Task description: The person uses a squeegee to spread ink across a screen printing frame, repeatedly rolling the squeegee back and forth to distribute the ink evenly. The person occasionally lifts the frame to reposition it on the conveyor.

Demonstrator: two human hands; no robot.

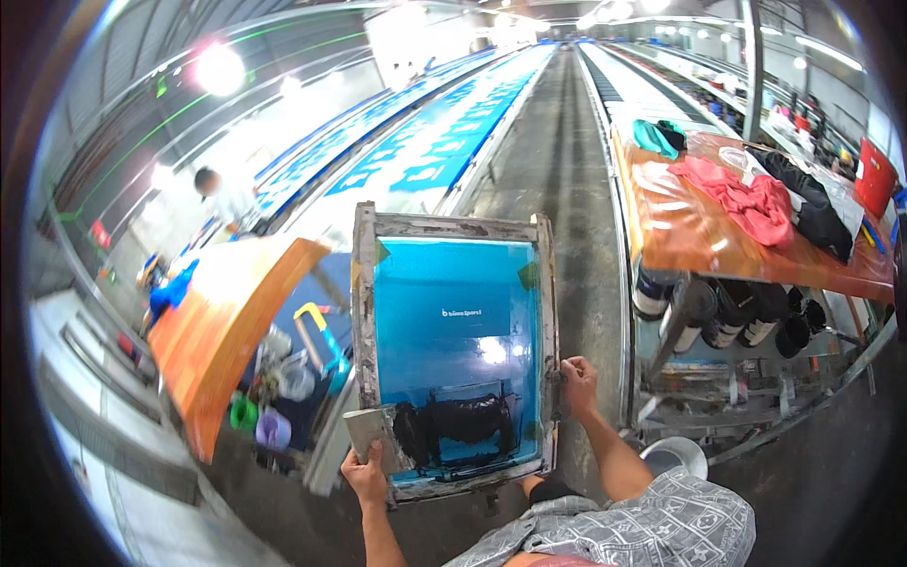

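Note:
A screen-printing frame (550,312) with a blue mesh (444,283) is held up in front of me, its face toward me. A small pale print shows mid-mesh, and black ink (463,422) is smeared across the lower part. My left hand (368,472) is closed on a flat grey squeegee (368,435) at the frame's lower left corner, thumb on its face; the squeegee's right end meets the ink. My right hand (579,386) grips the frame's right side with bent fingers, its fingertips partly hidden at the edge.
Long printing tables with blue pieces (453,123) run away at left, beside a grey aisle (557,142). An orange-brown table (680,236) at right bears a pink cloth (742,198); dark containers (723,326) stand below. A wooden board (241,312), a white bucket (675,456) and another person (231,203) are nearby.

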